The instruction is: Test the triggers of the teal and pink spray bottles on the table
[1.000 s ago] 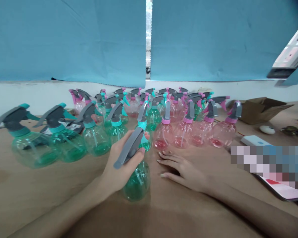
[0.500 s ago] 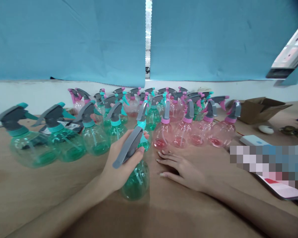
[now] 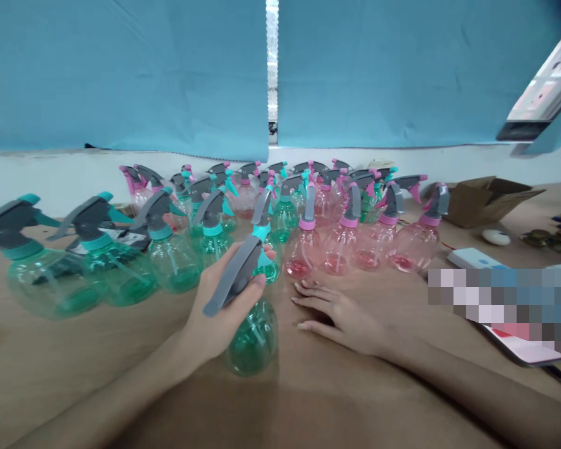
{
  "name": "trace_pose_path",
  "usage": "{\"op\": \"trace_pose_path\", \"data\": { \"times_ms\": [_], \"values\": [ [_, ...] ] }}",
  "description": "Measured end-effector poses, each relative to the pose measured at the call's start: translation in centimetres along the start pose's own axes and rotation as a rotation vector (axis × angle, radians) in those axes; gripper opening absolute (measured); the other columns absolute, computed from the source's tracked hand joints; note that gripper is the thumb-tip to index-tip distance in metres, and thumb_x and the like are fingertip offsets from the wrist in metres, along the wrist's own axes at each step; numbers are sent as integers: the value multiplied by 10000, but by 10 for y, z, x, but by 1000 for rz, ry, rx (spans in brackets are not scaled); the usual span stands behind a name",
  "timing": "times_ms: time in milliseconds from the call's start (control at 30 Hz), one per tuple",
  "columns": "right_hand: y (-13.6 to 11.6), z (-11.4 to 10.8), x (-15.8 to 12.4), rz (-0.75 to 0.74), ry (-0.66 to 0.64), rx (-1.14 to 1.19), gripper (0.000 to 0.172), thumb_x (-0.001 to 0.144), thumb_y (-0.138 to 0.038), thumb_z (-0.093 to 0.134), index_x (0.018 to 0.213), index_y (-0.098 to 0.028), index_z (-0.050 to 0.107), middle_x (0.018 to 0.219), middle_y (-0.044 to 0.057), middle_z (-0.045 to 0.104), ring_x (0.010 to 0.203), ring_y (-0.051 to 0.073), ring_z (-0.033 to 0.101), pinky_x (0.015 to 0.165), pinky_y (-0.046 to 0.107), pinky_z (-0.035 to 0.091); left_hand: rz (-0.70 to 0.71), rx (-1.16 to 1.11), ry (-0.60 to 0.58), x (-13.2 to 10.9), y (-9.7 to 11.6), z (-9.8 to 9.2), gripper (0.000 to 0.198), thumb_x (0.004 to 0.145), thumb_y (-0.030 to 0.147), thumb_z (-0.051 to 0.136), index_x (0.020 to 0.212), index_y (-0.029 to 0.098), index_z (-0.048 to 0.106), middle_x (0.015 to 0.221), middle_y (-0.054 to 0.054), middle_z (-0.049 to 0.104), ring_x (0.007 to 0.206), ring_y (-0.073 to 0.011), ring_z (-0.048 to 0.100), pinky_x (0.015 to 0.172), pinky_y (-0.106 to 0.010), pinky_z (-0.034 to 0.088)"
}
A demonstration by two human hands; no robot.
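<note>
My left hand (image 3: 215, 305) is closed round the neck of a green spray bottle (image 3: 252, 343), whose grey trigger head sticks up past my fingers. The bottle is close to me, with a little green liquid visible in its round body. Palm down on the wooden table (image 3: 336, 399), my right hand (image 3: 339, 312) lies with its fingers spread and holds nothing. Just beyond its fingertips stands a pink spray bottle (image 3: 302, 249) in a row with several others. Green spray bottles (image 3: 172, 268) form a row on the left.
More pink and green bottles (image 3: 325, 209) crowd the back of the table near the wall. To the right are an open cardboard box (image 3: 477, 202), a white computer mouse (image 3: 495, 237) and a phone (image 3: 528, 350) with a cable. Blue curtains (image 3: 121, 75) hang behind.
The whole view has shifted slightly, so everything sits a little further left and higher. My left hand keeps its grip on the green bottle, and my right hand stays flat.
</note>
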State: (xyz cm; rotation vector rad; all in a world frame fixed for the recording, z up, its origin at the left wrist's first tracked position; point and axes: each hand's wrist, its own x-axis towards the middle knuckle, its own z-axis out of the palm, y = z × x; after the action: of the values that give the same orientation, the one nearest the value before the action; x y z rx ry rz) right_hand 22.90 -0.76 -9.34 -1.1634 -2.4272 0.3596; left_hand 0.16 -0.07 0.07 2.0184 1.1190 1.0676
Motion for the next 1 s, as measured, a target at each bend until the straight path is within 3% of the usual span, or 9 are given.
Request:
{"op": "trace_pose_path", "data": {
  "times_ms": [300,600,1000],
  "values": [
    [-1,-2,0,-8,12,21,508,885,-500,466,1313,-228,477,1368,67,474,1289,227,390,1073,438,311,-1,7,5,1,0,0,221,814,282,514,1034,282,525,748,25,586,635,-167,553,588,-292,409],
    [-1,-2,0,-2,-6,-8,523,891,-514,439,1304,-196,489,1385,74,451,1291,228,388,1077,430,311,-11,8,17,0,0,2,193,826,285,528,1020,288,521,740,28,550,740,-175,570,587,-276,399],
    [-2,-2,0,17,-5,-16,523,887,-514,451,1302,-199,492,1378,65,462,1293,227,383,1073,420,319,26,28,25,-1,-1,1,199,823,278,529,1022,294,528,725,44,535,604,-132,505,539,-264,355]
  ]
}}
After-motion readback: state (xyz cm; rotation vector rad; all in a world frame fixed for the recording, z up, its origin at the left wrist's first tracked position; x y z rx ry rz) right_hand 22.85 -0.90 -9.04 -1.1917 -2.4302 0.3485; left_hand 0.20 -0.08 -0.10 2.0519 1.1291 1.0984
